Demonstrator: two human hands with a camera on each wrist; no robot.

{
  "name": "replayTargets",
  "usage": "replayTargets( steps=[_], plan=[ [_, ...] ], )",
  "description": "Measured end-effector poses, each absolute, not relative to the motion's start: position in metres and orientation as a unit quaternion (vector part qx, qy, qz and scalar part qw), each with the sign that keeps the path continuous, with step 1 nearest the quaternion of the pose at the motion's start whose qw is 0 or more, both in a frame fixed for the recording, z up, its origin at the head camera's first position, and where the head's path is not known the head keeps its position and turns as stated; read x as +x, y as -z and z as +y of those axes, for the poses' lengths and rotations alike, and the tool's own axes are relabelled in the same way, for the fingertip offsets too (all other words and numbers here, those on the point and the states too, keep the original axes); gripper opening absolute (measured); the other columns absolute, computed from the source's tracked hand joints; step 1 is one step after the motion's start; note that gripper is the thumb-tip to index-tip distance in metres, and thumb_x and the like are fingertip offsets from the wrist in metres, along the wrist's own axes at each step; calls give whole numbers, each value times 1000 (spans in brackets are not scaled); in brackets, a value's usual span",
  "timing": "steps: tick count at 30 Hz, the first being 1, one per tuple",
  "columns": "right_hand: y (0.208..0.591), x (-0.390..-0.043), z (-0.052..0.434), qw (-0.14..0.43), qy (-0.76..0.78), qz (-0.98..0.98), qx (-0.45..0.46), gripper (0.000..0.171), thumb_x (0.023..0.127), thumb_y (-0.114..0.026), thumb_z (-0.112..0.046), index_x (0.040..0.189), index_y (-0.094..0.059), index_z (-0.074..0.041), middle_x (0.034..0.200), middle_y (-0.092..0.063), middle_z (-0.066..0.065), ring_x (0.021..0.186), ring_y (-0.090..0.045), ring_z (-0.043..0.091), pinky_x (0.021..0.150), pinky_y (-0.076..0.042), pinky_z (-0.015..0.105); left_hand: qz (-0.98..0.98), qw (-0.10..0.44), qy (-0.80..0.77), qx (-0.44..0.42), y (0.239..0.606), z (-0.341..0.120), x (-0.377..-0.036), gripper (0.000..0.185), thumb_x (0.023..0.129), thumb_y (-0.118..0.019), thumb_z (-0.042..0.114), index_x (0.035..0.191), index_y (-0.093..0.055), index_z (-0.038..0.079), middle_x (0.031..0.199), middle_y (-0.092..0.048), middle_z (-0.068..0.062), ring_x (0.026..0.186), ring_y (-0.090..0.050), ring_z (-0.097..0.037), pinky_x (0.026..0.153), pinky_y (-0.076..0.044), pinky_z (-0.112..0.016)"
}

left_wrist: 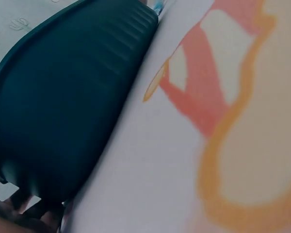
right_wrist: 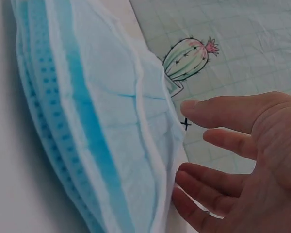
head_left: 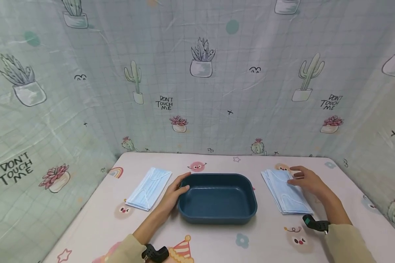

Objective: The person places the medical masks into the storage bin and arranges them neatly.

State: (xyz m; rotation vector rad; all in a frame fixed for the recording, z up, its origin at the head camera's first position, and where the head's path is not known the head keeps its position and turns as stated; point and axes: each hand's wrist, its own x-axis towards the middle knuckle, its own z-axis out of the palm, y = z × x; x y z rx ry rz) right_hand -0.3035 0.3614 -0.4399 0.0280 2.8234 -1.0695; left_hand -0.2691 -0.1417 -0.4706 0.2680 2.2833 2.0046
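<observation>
Covering the back and both sides, a curtain (head_left: 217,91) printed with cacti and "DON'T TOUCH ME" lettering encloses the work area. Below it lies a table (head_left: 217,237) under a pale cloth with cartoon figures. At the table's centre sits a dark blue tray (head_left: 217,199), rectangular with rounded corners, holding nothing visible. To the right of the tray, apart from it, lies a stack of blue masks (head_left: 284,191), fanned slightly; the right wrist view shows several layers with white edging (right_wrist: 97,136). To the left of the tray, also apart from it, lies a second, thinner mask pile (head_left: 149,188). The left hand (head_left: 174,193) rests against the tray's left end, fingers loosely bent along the rim and wall; the left wrist view shows fingertips (left_wrist: 14,206) beneath the tray's edge, though how firmly they hold it cannot be told. The right hand (head_left: 307,180) lies at the far right edge of the stack, fingers extended and slightly spread, fingertips touching the top mask; in the right wrist view the fingers (right_wrist: 223,114) are straight and grasp nothing. A black strap sits on each wrist.
</observation>
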Motion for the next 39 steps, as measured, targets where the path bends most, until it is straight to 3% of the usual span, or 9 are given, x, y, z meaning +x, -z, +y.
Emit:
replayTargets(
  steps=[2, 11, 18, 25, 32, 39],
  plan=[
    [443, -306, 361, 64, 358, 931, 8, 79, 96, -72, -28, 154, -32, 7, 147, -40, 43, 132, -44, 59, 105, -47, 68, 751, 43, -653, 93, 474, -144, -270, 50, 102, -60, 22, 151, -52, 26, 166, -40, -3, 160, -23, -29, 132, -11, -57],
    [444, -315, 358, 56, 362, 930, 17, 84, 89, -80, -28, 154, -36, 3, 145, -45, 39, 128, -47, 55, 105, -47, 68, 779, -5, -611, 141, 480, -150, -266, 59, 101, -57, 18, 157, -44, 27, 166, -39, 2, 158, -29, -23, 131, -18, -53],
    [447, -305, 365, 49, 380, 923, 25, 66, 89, -79, -24, 142, -52, 4, 138, -50, 37, 118, -52, 47, 95, -54, 51, 788, -19, -595, 155, 483, -147, -266, 57, 101, -56, 20, 157, -44, 28, 165, -41, 3, 157, -32, -22, 130, -19, -53],
    [452, -304, 364, 37, 378, 924, 34, 63, 89, -80, -22, 139, -53, 5, 139, -50, 37, 122, -51, 50, 102, -50, 62, 791, -19, -592, 150, 486, -144, -266, 57, 101, -55, 18, 156, -45, 28, 165, -42, 1, 156, -34, -24, 130, -21, -52],
    [450, -301, 361, 41, 357, 932, 51, 57, 89, -79, -18, 136, -55, 6, 130, -56, 36, 111, -57, 45, 93, -57, 53, 789, -23, -594, 153, 490, -142, -267, 57, 101, -54, 18, 157, -45, 24, 164, -43, -1, 155, -35, -28, 129, -22, -57],
    [446, -303, 358, 58, 353, 932, 52, 60, 88, -80, -19, 137, -54, 6, 131, -55, 37, 111, -58, 45, 95, -56, 54, 790, -22, -594, 149, 489, -142, -267, 55, 101, -54, 22, 155, -47, 29, 164, -43, 0, 155, -35, -27, 129, -22, -56]
  ],
)
